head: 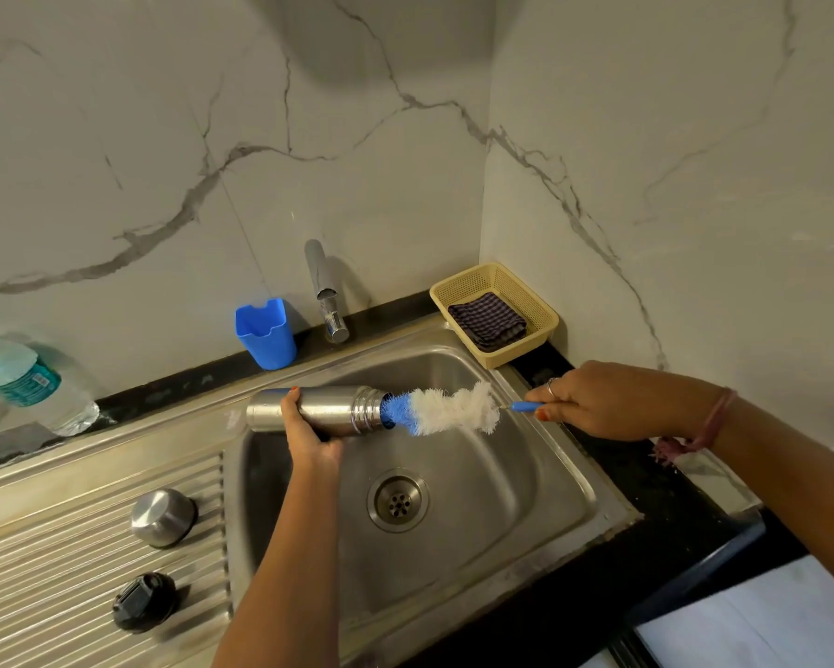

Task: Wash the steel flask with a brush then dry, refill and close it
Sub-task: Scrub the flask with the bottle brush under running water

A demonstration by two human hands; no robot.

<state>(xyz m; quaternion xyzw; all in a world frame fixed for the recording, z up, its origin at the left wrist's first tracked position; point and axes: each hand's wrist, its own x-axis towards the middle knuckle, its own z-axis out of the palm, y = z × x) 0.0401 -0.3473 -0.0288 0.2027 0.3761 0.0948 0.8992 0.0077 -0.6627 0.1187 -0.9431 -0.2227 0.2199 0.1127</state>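
Steel everywhere at the bottom of the frame: the ribbed drainboard (67,547) at lower left has the flask's steel cap (164,517) and a black stopper (144,602) parked on it, so the flask is already opened up. Middle of the frame, over the sink (477,499), the left hand (308,433) comes up from below with its fingers wrapped round the flask (318,409), holding it sideways with the mouth pointing right. The right hand (593,402) reaches in from the right edge, fingers curled tight on the blue handle of the brush (446,409). Only the blue tip of the bristles is in the mouth; the white part is outside.

So I'd say we're right in the scrubbing bit, early on. Drying, refilling and closing all look untouched. Further back, a folded checked cloth (487,320) sits in a yellow basket (540,306) at centre right, the tap (323,291) isn't running, and a water bottle (24,378) lies at the left edge.
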